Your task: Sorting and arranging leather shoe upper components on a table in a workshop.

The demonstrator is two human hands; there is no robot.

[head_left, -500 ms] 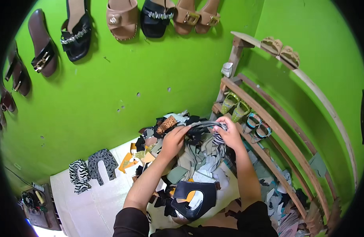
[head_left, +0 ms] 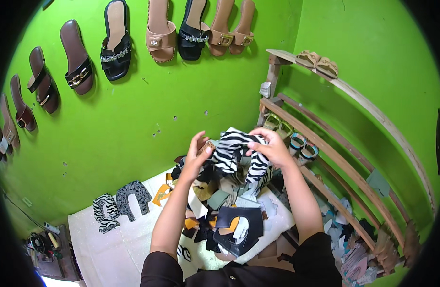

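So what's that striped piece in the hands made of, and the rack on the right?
The zebra-striped piece, held by the left hand and right hand, looks like thin printed fabric or soft synthetic leather: it droops and folds limply. Which one, I can't tell. The rack looks like bare, unpainted wood: pale brown rails with a rough, worn surface.

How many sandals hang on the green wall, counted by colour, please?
Brown or dark brown sandals: 5
Black sandals: 2
Tan or beige sandals: 3
Total: 10
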